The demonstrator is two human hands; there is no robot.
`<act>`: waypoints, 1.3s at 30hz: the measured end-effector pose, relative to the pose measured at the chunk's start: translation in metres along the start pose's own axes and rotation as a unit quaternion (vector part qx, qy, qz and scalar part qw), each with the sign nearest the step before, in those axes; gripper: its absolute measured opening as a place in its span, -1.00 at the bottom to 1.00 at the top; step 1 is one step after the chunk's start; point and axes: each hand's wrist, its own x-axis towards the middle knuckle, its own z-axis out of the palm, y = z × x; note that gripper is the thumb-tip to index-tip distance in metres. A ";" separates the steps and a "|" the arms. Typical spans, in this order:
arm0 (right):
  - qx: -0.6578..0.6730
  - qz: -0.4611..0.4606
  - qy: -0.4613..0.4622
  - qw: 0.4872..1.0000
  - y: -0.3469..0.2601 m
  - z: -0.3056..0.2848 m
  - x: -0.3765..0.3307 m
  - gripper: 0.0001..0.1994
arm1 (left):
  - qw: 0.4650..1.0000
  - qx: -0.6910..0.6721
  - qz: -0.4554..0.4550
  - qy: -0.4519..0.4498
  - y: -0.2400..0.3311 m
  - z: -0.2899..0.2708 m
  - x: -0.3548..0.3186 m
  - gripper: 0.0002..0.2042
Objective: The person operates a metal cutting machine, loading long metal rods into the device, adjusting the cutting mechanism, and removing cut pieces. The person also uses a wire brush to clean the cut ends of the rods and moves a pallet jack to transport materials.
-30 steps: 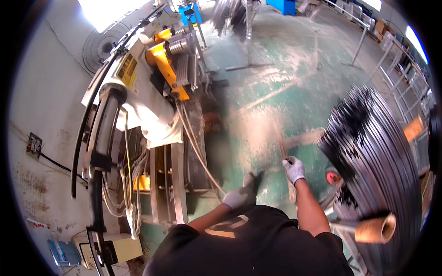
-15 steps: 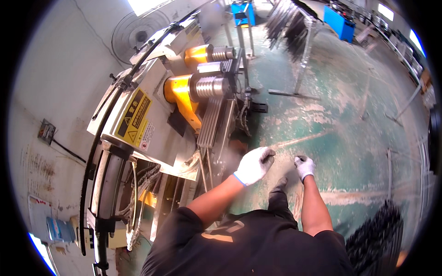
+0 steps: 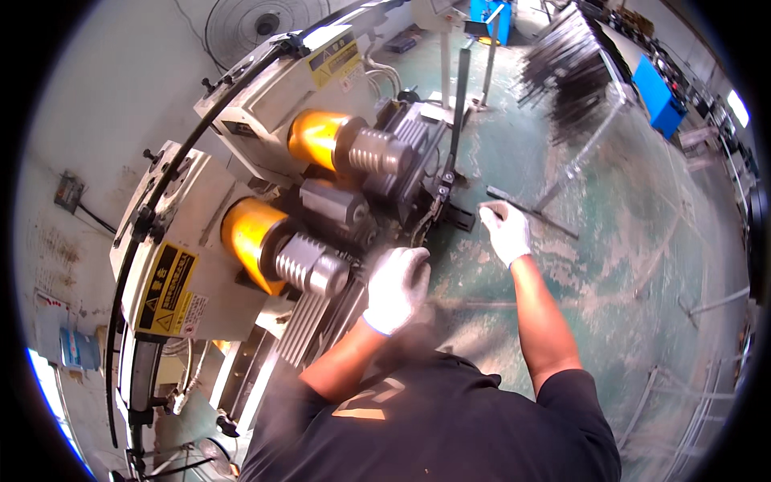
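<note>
Green workshop floor (image 3: 610,241); right hand (image 3: 504,230) fingers clenched around thin rod (image 3: 530,210); left hand (image 3: 396,287) unclear

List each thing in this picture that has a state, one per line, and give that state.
Left white-gloved hand: closed, resting by the machine's ribbed steel roller.
Right white-gloved hand: fingers closed on a thin dark metal rod.
Upper ribbed steel roller: bare, nothing loaded.
Bundle of dark rods: propped on a stand.

Open green floor (image 3: 626,265) right of the right hand (image 3: 506,231) gives free passage, while the left hand (image 3: 396,285) sits tight against the machine (image 3: 241,201), hemmed by two grooved rollers (image 3: 309,265) (orange-backed) and, farther right, a rack of dark rods (image 3: 574,68).
</note>
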 end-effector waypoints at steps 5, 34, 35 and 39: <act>0.026 -0.138 -0.038 0.989 -0.100 0.034 0.151 -0.74 | 0.997 0.065 -0.009 0.037 -0.034 0.041 0.062 -0.73; -0.190 -0.512 -0.488 0.681 -0.421 0.306 0.556 -0.50 | 0.823 0.383 -0.309 0.282 -0.088 0.165 0.220 -0.77; -0.194 -0.512 -0.506 0.666 -0.422 0.308 0.560 -0.50 | 0.824 0.376 -0.308 0.290 -0.090 0.165 0.219 -0.77; -0.213 -0.505 -0.511 0.662 -0.433 0.308 0.547 -0.52 | 0.832 0.353 -0.297 0.309 -0.099 0.167 0.212 -0.79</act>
